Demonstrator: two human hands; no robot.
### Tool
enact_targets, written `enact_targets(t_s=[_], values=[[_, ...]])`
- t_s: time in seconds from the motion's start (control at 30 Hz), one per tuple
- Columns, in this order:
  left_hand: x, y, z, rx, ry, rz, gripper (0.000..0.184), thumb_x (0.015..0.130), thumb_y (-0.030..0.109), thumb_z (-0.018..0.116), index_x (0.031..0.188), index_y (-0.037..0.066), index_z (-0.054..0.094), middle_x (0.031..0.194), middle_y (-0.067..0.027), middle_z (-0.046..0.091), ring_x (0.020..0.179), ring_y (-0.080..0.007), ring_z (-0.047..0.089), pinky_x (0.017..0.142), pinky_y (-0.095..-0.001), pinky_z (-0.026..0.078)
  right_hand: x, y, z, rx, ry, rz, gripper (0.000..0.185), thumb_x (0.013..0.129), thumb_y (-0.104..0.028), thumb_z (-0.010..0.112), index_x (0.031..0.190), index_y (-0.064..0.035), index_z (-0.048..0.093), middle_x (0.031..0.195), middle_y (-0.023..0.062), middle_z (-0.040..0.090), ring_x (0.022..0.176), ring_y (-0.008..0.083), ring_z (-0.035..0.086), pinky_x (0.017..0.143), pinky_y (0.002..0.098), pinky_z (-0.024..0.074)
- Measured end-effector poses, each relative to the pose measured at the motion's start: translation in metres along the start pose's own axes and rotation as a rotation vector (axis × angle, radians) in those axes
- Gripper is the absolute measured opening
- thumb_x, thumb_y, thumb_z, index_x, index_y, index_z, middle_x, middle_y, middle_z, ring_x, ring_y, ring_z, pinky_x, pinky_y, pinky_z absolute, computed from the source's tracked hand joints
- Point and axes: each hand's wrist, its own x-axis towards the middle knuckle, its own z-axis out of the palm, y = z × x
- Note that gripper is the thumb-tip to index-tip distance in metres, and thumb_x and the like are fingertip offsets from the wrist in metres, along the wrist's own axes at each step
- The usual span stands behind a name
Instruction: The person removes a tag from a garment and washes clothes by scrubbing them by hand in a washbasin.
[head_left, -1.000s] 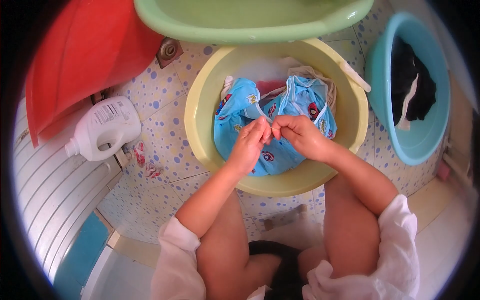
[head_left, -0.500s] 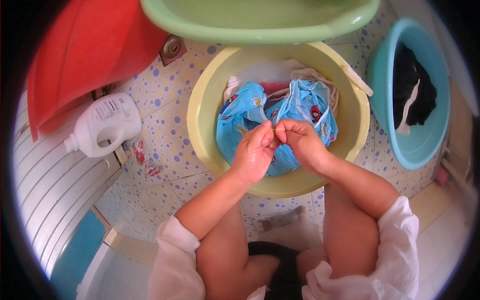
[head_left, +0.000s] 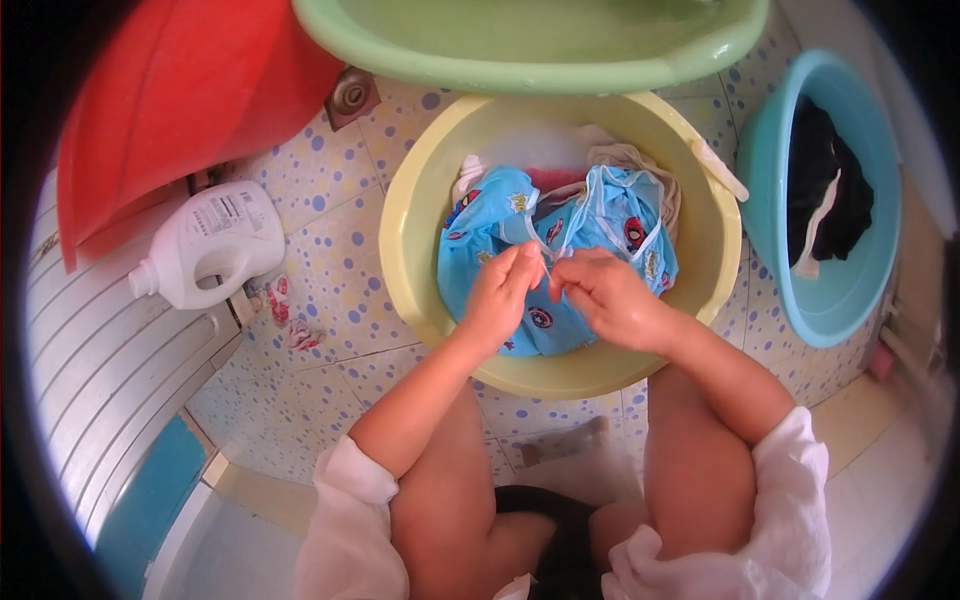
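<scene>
A yellow basin holds a blue printed cloth with white piping, heaped with beige and reddish fabric behind it in cloudy water. Over the cloth, my left hand pinches a thin light strand, thumb against fingers. Close on its right, my right hand is curled closed, with the strand running toward its fingertips. Whether the strand belongs to the cloth's piping is too small to tell. A pale bar lies on the basin's right rim.
A green tub stands beyond the basin. At the right, a turquoise basin holds black fabric. A white detergent bottle lies at the left, near crumpled wrappers, a red plastic object and a floor drain.
My two hands, close together before, are now slightly farther apart, with the strand between them. The basins and bottle have shifted slightly in view.
</scene>
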Motion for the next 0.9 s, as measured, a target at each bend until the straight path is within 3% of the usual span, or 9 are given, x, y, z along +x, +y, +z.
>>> enact_targets(t_s=[0.03,0.1,0.17,0.23,0.27,0.33,0.47,0.63,0.9], values=[[-0.001,0.002,-0.001,0.251,0.035,0.038,0.038,0.095,0.031,0.038,0.065,0.009,0.04,0.064,0.0005,0.036,0.068,-0.0106,0.04,0.064,-0.0258,0.034,0.0,-0.002,0.003,-0.086,-0.005,-0.091,0.01,0.078,0.003,0.042,0.074,-0.0011,0.051,0.071,0.0089,0.052,0.07,0.0178,0.052,0.067,0.0296,0.042],[-0.003,0.004,0.002,0.268,0.033,0.019,0.038,0.095,0.031,0.038,0.065,0.009,0.04,0.064,0.0003,0.036,0.067,-0.0107,0.04,0.064,-0.0256,0.034,0.001,-0.006,0.004,-0.172,-0.01,-0.181,0.011,0.079,0.003,0.041,0.074,-0.001,0.051,0.071,0.0067,0.05,0.071,0.0149,0.05,0.066,0.0287,0.0404],[-0.003,0.003,0.005,0.284,0.033,0.004,0.037,0.095,0.03,0.038,0.065,0.009,0.04,0.063,0.0,0.036,0.066,-0.0109,0.04,0.064,-0.0254,0.034,0.003,-0.009,0.001,0.209,-0.004,0.101,0.01,0.077,0.001,0.042,0.074,-0.0017,0.052,0.073,0.0101,0.054,0.07,0.0203,0.053,0.068,0.03,0.0425],[-0.001,0.001,0.009,-0.472,-0.031,-0.095,0.038,0.095,0.03,0.039,0.063,0.008,0.039,0.063,-0.0005,0.036,0.064,-0.0113,0.039,0.063,-0.0256,0.034,0.002,0.001,0.004,0.439,0.015,0.123,0.012,0.078,0.002,0.041,0.074,-0.0015,0.052,0.073,0.009,0.054,0.071,0.0183,0.053,0.069,0.0291,0.042],[0.0,0.002,0.01,-0.475,-0.03,-0.092,0.038,0.095,0.03,0.039,0.063,0.008,0.039,0.063,-0.0005,0.036,0.064,-0.0113,0.039,0.063,-0.0256,0.034,0.001,0.006,0.005,0.672,0.034,0.145,0.013,0.078,0.002,0.04,0.074,-0.0013,0.051,0.073,0.008,0.053,0.071,0.0163,0.052,0.069,0.0282,0.0416],[-0.002,0.006,0.013,-0.612,-0.065,-0.117,0.039,0.095,0.03,0.039,0.062,0.009,0.039,0.063,0.0002,0.036,0.062,-0.0118,0.037,0.062,-0.026,0.034,-0.001,0.01,0.004,0.606,0.028,0.146,0.014,0.079,0.002,0.038,0.074,-0.001,0.051,0.074,0.0069,0.053,0.072,0.0146,0.052,0.07,0.0271,0.0414],[0.0,-0.003,0.007,-0.544,-0.089,-0.049,0.039,0.095,0.03,0.04,0.062,0.009,0.04,0.064,0.001,0.038,0.063,-0.0104,0.037,0.062,-0.0251,0.034,0.0,0.002,-0.001,0.343,0.011,0.083,0.016,0.079,0.003,0.036,0.073,-0.0007,0.051,0.075,0.0051,0.055,0.073,0.012,0.052,0.071,0.0243,0.0414],[-0.003,-0.003,0.002,-0.13,-0.139,-0.025,0.039,0.095,0.031,0.039,0.067,0.005,0.045,0.065,0.0013,0.043,0.063,-0.0079,0.036,0.062,-0.0225,0.033,0.002,0.003,0.001,0.506,0.015,0.097,0.017,0.079,0.003,0.036,0.072,-0.0003,0.051,0.074,0.0046,0.056,0.074,0.0112,0.052,0.071,0.0238,0.0415],[-0.003,-0.002,-0.003,-0.133,-0.253,0.021,0.033,0.096,0.027,0.035,0.074,0.004,0.043,0.067,0.0013,0.037,0.065,-0.0088,0.035,0.063,-0.023,0.033,0.003,0.003,-0.007,0.586,-0.026,0.308,0.017,0.079,-0.003,0.038,0.068,-0.0034,0.052,0.068,0.001,0.053,0.065,0.0084,0.047,0.063,0.022,0.0392]])
